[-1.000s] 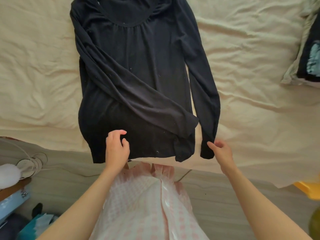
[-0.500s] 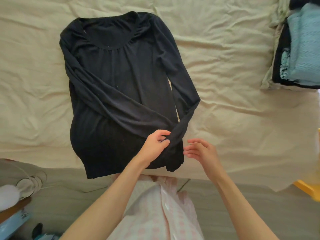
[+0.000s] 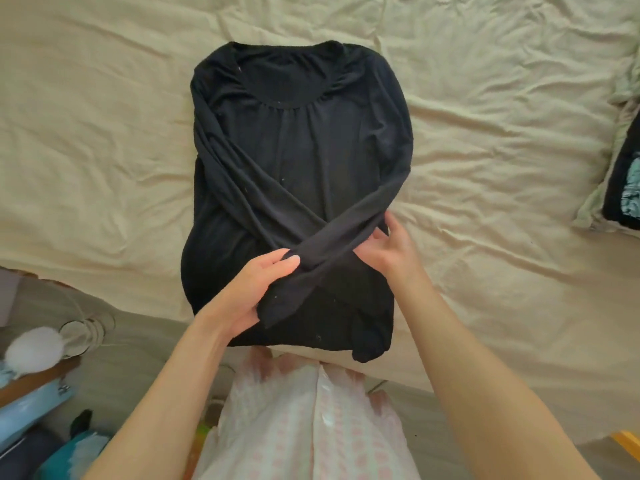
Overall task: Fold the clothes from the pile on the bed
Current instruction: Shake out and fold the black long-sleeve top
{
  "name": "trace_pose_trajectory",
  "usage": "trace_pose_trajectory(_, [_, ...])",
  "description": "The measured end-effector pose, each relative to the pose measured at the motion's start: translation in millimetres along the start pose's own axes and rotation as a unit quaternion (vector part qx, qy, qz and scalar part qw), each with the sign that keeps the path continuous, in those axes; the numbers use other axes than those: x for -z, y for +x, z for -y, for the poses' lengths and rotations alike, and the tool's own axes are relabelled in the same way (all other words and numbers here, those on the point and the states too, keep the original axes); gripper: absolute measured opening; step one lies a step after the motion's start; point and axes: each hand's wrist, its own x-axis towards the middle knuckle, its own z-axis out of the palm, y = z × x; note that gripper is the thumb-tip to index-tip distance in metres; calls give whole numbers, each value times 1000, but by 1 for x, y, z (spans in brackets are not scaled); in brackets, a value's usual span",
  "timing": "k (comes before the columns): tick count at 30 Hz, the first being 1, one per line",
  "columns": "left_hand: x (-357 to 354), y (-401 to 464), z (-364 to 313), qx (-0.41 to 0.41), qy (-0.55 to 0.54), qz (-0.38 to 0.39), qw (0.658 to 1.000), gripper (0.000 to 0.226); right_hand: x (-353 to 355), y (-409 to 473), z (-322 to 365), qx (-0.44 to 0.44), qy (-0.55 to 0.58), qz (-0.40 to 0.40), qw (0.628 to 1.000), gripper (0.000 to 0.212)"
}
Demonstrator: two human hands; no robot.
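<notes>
A black long-sleeved top [image 3: 304,161] is being shown spread flat on the bed [image 3: 104,140], neckline away from the camera, hem lying at the bed's near edge. Both of its sleeves are being seen folded in across the front, so that an X is being formed low on the body. 1 sleeve is being laid from the shoulder on the left of the picture down to the lower right, its cuff [image 3: 369,344] being draped just past the hem. The other sleeve [image 3: 346,226] is being carried over it from the right side.

That upper sleeve is being held near its cuff end by the left hand [image 3: 252,292]: the grip is being closed around the fabric, thumb on top, fingers curled beneath, the cuff being left hanging just below the palm. The right hand [image 3: 391,247] is being kept at the same sleeve further up, its grip spread and relaxed, fingers being laid against the cloth at the sleeve's edge; whether anything is being pinched there cannot be told.

The cream sheet is being shown heavily creased all around the top. At the right edge, a stack of dark and pale blue clothes [image 3: 623,178] is being glimpsed, well apart from the top. A pink-and-white patterned garment [image 3: 311,427] worn by the person is being seen at the bottom, between the 2 forearms.
</notes>
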Motion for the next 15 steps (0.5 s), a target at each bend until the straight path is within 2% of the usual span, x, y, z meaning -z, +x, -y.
trace_pose_trajectory(3, [33,-9,4,-37,-62,-61,996,24,-8,6,2,26,-35,-20,999,24])
trace_pose_trajectory(8, [66,-15,26,-35,-118,-191,974,29,-15,8,3,44,-47,-39,997,8])
trace_pose_trajectory(12, [79,-18,45,-42,-108,-261,958,20,-19,14,9,60,-85,-81,991,5])
trace_pose_trajectory(15, [88,-17,58,-23,-62,-289,955,15,-23,22,15,69,-194,-126,970,14])
